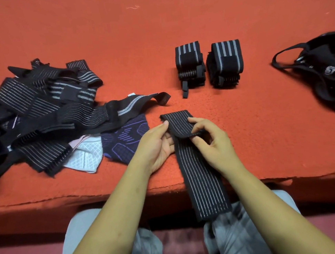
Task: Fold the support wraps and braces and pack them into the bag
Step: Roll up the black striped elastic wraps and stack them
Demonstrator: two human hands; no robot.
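On the red table point(244, 129) near its front edge, my left hand point(156, 146) and right hand point(213, 141) pinching the folded top of a striped wrap point(198, 175), its tail hanging over the edge, black bag point(324, 66) far right, two folded stacks point(207, 65) behind.

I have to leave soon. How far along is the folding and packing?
Done: a folded bundle and a second bundle stand on the red surface. In hand: the left hand and right hand hold the striped wrap, its far end folded over. Left: the unfolded pile, plus packing the bag.
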